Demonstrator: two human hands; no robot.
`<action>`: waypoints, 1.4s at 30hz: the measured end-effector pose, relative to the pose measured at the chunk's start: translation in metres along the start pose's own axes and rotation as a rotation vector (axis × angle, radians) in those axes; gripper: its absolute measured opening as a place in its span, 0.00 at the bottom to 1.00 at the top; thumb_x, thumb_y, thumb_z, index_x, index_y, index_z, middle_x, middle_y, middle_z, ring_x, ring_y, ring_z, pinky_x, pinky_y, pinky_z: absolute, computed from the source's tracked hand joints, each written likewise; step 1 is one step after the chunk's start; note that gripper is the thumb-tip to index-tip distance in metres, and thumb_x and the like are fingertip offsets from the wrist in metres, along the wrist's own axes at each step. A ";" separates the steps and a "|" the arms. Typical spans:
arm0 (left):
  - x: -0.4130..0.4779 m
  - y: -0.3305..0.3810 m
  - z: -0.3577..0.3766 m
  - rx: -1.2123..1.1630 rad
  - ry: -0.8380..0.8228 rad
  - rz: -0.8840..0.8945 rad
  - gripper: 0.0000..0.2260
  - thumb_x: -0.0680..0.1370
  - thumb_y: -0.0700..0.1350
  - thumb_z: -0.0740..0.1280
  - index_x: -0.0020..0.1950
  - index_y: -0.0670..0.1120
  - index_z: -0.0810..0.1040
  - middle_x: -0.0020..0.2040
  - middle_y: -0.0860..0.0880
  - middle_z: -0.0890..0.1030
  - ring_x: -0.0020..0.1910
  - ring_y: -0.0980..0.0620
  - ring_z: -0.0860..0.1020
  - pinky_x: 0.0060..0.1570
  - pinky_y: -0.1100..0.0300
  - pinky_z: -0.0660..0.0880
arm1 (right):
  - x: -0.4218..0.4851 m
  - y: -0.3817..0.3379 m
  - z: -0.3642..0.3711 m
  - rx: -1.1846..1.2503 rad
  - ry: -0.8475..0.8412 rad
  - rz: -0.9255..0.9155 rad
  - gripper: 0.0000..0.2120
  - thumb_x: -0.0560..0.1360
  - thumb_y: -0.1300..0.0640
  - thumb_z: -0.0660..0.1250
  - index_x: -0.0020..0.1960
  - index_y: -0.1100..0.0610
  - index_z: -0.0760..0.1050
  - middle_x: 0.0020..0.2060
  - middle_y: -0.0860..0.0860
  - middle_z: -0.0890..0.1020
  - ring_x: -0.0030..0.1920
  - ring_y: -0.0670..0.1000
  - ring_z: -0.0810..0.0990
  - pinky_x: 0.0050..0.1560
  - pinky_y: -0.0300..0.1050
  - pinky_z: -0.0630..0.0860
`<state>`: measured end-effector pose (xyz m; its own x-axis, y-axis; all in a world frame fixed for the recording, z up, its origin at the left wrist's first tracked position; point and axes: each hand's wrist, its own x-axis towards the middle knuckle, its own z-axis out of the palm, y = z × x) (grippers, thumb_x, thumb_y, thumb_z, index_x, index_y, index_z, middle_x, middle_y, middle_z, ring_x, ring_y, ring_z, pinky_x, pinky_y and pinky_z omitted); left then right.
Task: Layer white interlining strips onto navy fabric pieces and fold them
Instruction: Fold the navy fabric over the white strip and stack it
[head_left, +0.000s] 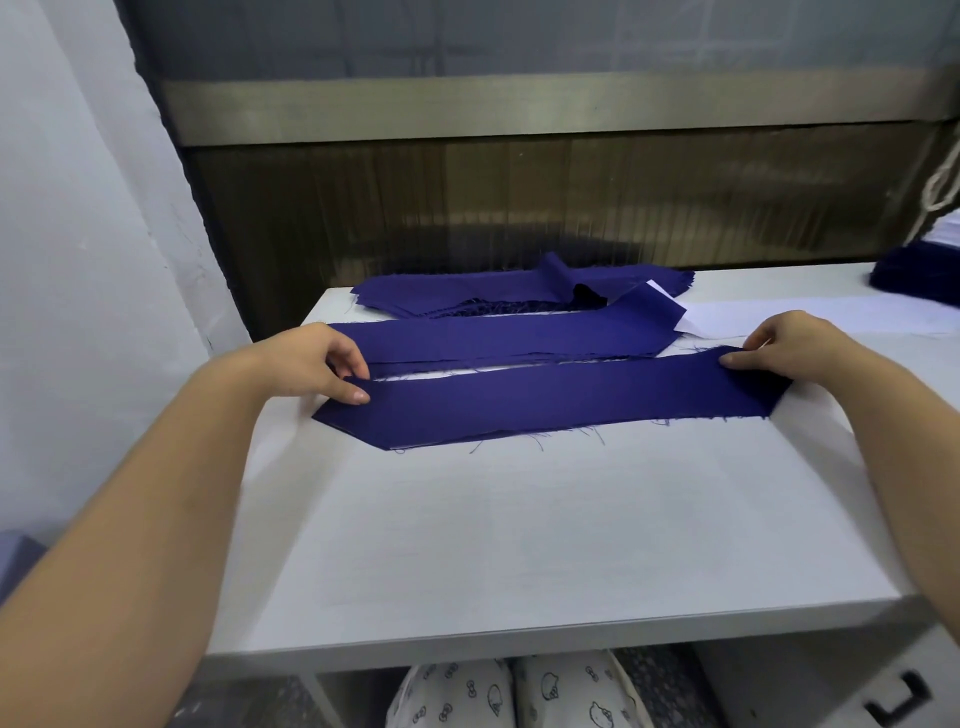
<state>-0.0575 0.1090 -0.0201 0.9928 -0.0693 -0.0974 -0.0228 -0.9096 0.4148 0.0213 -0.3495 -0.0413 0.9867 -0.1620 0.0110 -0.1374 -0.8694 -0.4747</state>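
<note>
Across the middle of the white surface (519, 519) the navy piece (561, 400) lies flat, its left end pinched by the left hand (332, 369) and its right end by the right hand (779, 348), so pull both ends evenly to keep the fold straight.

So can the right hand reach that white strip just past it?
Probably yes. The white strip lies flat on the table just beyond the right hand, with nothing between them. But that hand pinches the end of the near navy piece, so it would have to let go first.
</note>
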 end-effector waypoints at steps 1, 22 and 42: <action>0.001 0.001 0.000 0.014 -0.008 0.001 0.06 0.72 0.42 0.73 0.43 0.52 0.78 0.45 0.52 0.78 0.46 0.55 0.75 0.42 0.64 0.72 | 0.000 -0.001 0.000 0.004 -0.004 -0.002 0.13 0.69 0.51 0.75 0.41 0.59 0.75 0.43 0.56 0.78 0.46 0.57 0.74 0.47 0.47 0.70; 0.008 0.004 0.003 -0.220 0.484 -0.060 0.06 0.80 0.39 0.60 0.54 0.49 0.70 0.58 0.47 0.73 0.57 0.47 0.73 0.45 0.58 0.73 | 0.005 -0.014 0.008 0.406 0.298 -0.200 0.08 0.76 0.57 0.67 0.54 0.59 0.75 0.46 0.55 0.76 0.47 0.55 0.73 0.48 0.47 0.68; 0.063 -0.014 -0.010 0.134 0.514 -0.249 0.13 0.81 0.38 0.57 0.65 0.44 0.70 0.58 0.41 0.76 0.55 0.41 0.76 0.52 0.50 0.74 | 0.043 -0.090 0.023 -0.036 0.293 -0.258 0.11 0.78 0.59 0.64 0.58 0.62 0.74 0.53 0.62 0.79 0.51 0.61 0.76 0.45 0.48 0.69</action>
<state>0.0064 0.1214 -0.0225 0.8989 0.3306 0.2875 0.2375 -0.9191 0.3144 0.0777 -0.2676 -0.0179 0.9235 -0.0577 0.3793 0.1041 -0.9139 -0.3924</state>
